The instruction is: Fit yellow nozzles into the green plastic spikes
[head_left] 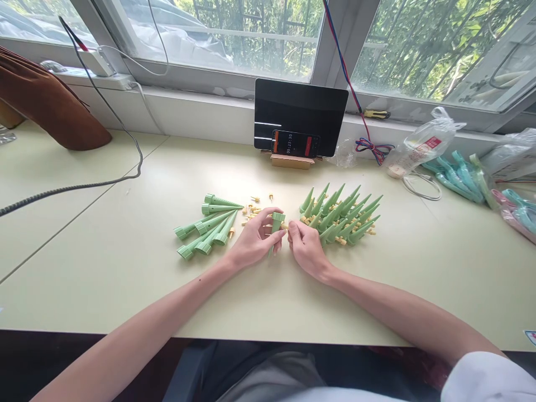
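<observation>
My left hand (pixel 256 239) is closed round a green plastic watering spike (pixel 277 221), its wide ribbed end up and its tip pointing down. Pinched in my right hand (pixel 307 245) is a small yellow valve (pixel 285 225), which meets the side of the spike near the ribbed end. Left of my hands lie several green spikes (pixel 213 226) fanned out, with loose yellow valves (pixel 251 210) beside their tips. To the right, many spikes with yellow valves on them stand close together in a cluster (pixel 341 215), points up.
A phone (pixel 294 144) showing a timer leans on a black tablet (pixel 301 106) at the back. Plastic bags (pixel 422 142) and blue wrapped items (pixel 458 176) lie at the right. A black cable (pixel 84 187) crosses the left of the table (pixel 125 268).
</observation>
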